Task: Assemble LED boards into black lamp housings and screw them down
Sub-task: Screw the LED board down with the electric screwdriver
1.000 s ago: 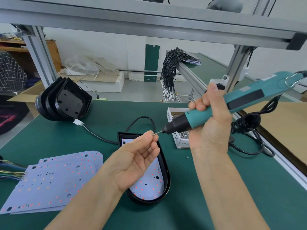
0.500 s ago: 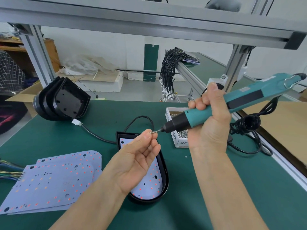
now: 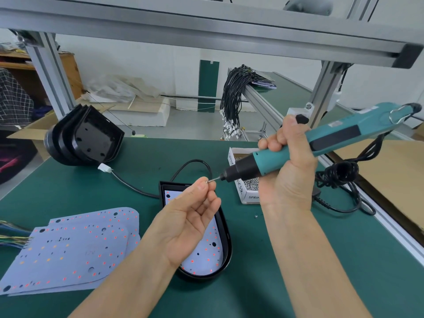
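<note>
A black lamp housing (image 3: pixel 227 239) lies on the green mat with a white LED board (image 3: pixel 206 251) seated inside it. My left hand (image 3: pixel 190 216) hovers palm-up above the housing and pinches a small screw (image 3: pixel 208 181) between thumb and forefinger. My right hand (image 3: pixel 289 171) grips a teal electric screwdriver (image 3: pixel 321 138), held nearly level, its bit tip touching the screw. A black cable (image 3: pixel 128 183) with a white plug runs from the housing toward the left.
Several loose LED boards (image 3: pixel 68 246) lie at the front left. A stack of empty black housings (image 3: pixel 85 136) leans at the back left. A white box of screws (image 3: pixel 245 187) sits behind the screwdriver. The coiled tool cord (image 3: pixel 339 175) lies right, near the bench's aluminium edge rail.
Both hands hold almost the same pose, with the bit tip staying against the pinched screw. The view has shifted only slightly.
</note>
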